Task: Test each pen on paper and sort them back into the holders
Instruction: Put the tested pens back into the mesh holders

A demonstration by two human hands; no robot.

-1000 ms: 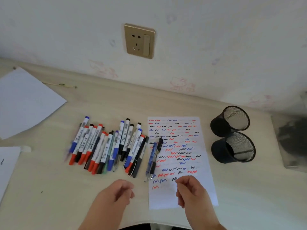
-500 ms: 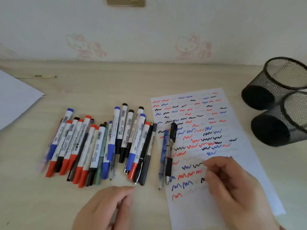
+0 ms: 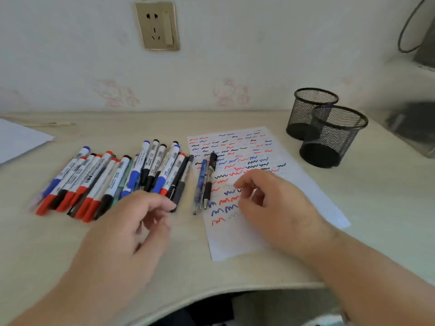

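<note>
A row of several capped markers (image 3: 113,177) with red, blue and black caps lies on the desk left of centre. Two click pens (image 3: 204,182) lie side by side on the left edge of a white test sheet (image 3: 303,184) covered in red, blue and black squiggles. Two black mesh holders (image 3: 329,135) stand upright and look empty at the right. My left hand (image 3: 134,231) hovers with loosely curled fingers just in front of the markers' near ends, holding nothing. My right hand (image 3: 273,205) hovers over the sheet, fingers loosely curled, empty.
White paper (image 3: 21,140) lies at the far left, with a thin stick (image 3: 49,124) behind it. A wall socket (image 3: 157,25) sits above the desk. A dark blurred object (image 3: 414,130) stands at the right edge. The curved desk edge (image 3: 211,295) runs close in front.
Both hands have moved forward over the desk, the left toward the markers, the right further up the sheet. The view has tilted up and pulled back.
</note>
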